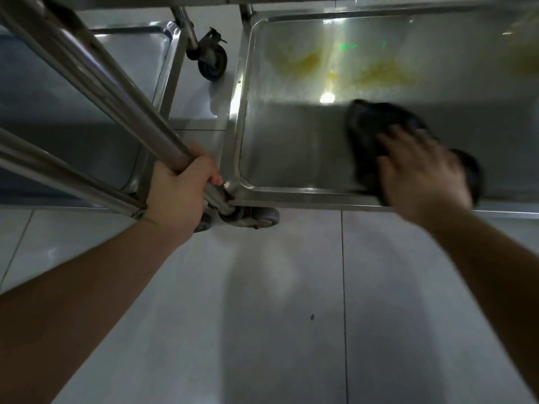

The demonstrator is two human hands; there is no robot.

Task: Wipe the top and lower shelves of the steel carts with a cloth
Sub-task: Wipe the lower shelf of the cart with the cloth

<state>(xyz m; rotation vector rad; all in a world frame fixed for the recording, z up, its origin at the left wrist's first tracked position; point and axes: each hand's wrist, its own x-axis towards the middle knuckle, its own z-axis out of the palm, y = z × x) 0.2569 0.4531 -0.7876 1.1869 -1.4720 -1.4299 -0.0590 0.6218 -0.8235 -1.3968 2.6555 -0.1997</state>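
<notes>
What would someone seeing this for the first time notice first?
Probably the yellowish stains smeared across the far part of the steel lower shelf, under a bright glare. Next, the right hand pressing a dark cloth flat on that shelf near its front edge, blurred. The left hand grips the cart's corner post.

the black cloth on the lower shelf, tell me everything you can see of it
The cloth is dark, black as it looks, soft and crumpled, blurred by motion. It lies flat on the lower steel shelf near that shelf's front rim, on the right side. The right hand presses on it with fingers spread, covering its middle; cloth shows beyond the fingertips and past the hand's right edge. Yellowish stains lie farther back, apart from it.
</notes>
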